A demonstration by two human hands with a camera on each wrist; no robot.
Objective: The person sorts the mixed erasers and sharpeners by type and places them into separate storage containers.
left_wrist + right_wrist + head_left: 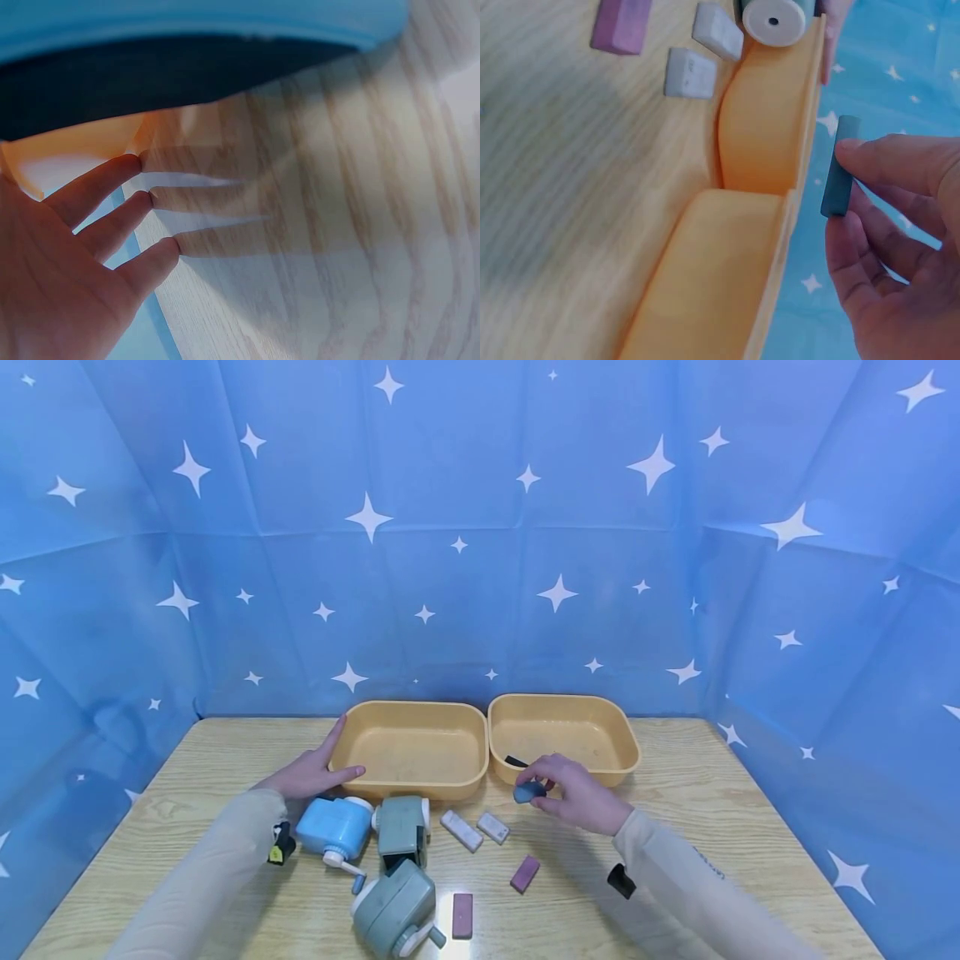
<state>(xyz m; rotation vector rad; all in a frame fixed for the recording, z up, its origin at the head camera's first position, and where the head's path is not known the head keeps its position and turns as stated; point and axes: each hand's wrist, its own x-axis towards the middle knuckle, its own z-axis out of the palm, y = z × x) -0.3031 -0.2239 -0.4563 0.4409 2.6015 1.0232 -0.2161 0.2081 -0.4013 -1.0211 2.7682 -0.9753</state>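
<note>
In the head view my right hand (576, 795) pinches a small dark teal eraser-like block (529, 792) between thumb and fingers, at the front edge of the right tan bin (626, 743). The right wrist view shows this block (841, 166) edge-on and slim. My left hand (306, 773) rests at the left end of the left tan bin (411, 791), thumb over its front rim and fingers extended. Inside the right bin, a black piece (516, 762) lies near the front left corner.
Before the left bin stand a blue crank pencil sharpener (335, 827) and two grey-green ones, one upright (401, 831), one tilted nearer (397, 906). Two white erasers (461, 831) and two purple ones, one farther (524, 874), one nearer (462, 916), lie on the table. A starry blue curtain (450, 568) surrounds it.
</note>
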